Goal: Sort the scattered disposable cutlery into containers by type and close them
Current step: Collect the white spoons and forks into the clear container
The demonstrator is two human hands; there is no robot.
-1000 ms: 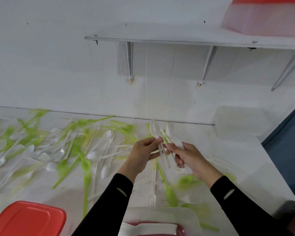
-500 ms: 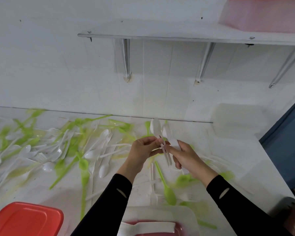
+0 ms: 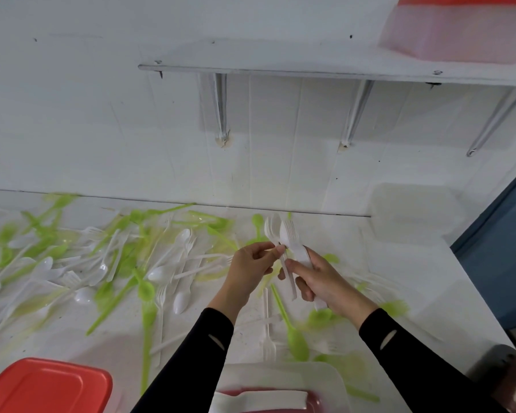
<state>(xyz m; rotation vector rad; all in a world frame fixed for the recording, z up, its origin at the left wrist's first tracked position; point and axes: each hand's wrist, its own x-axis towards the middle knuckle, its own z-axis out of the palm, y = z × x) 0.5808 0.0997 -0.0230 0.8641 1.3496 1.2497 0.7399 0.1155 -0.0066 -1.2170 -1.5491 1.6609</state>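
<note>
Several white forks [image 3: 289, 235] aloft; left hand [image 3: 251, 269] pinches, right hand [image 3: 328, 281] grips.

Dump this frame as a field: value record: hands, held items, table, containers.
left hand: pinches a white utensil by its handle; type unclear
right hand: grips a stack of white forks, tines up
hands: close together above the table
scattered cutlery: green and white, mixed on the table
red lid: front left
front tub: clear, white pieces inside
back tub: clear, on the table at back right
shelf tub: on the shelf, red lid on
</note>
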